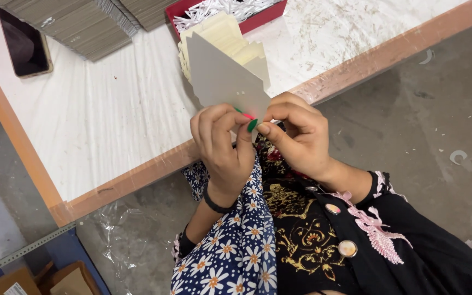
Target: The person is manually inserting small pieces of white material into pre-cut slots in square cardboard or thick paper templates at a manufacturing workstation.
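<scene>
My left hand (222, 145) and my right hand (296, 134) both pinch the lower edge of a grey die-cut cardboard piece (222, 76), held up over the table's near edge. A small green and pink bit (251, 121) shows between my thumbs at that edge. Behind the grey piece, a stack of cream cardboard pieces (230, 38) lies on the white table (110, 109).
A red tray (258, 19) of white paper shreds stands at the back. Stacks of grey cardboard sheets (83, 24) lie at the back left beside a dark phone (23, 46). The concrete floor (422, 109) lies to the right, and boxes (55, 278) sit at lower left.
</scene>
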